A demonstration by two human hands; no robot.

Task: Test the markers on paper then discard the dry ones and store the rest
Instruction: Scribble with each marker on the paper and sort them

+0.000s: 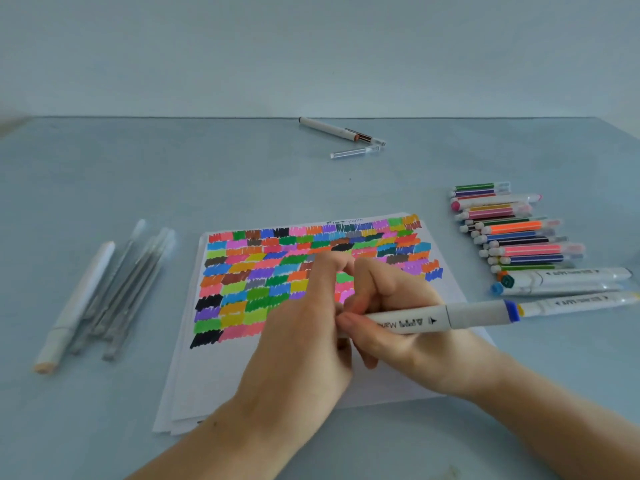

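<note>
both hands work over the paper stack (207, 375), which lies at the centre of the table (104, 174). the right hand (391, 306) grips one white marker with a blue band (446, 317); the barrel lies level and its banded end points right. the left hand (311, 323) has its fingers curled at the marker's left end, touching the right hand; whether it pinches a cap or the tip cannot be told, as that end is hidden.

the top sheet carries rows of coloured test swatches (263, 271) across its upper half; the lower half is blank.

right of the paper lies a row of coloured markers (519, 233), roughly fifteen, side by side and touching. three larger white markers (568, 275) lie at its near end.

left of the paper lies one white marker with a peach tip (74, 306), beside a bundle of grey pens (131, 289); the count is unclear.

at the far table edge lie one white pen (332, 129) and one clear cap (353, 152), well apart from the rest.
</note>
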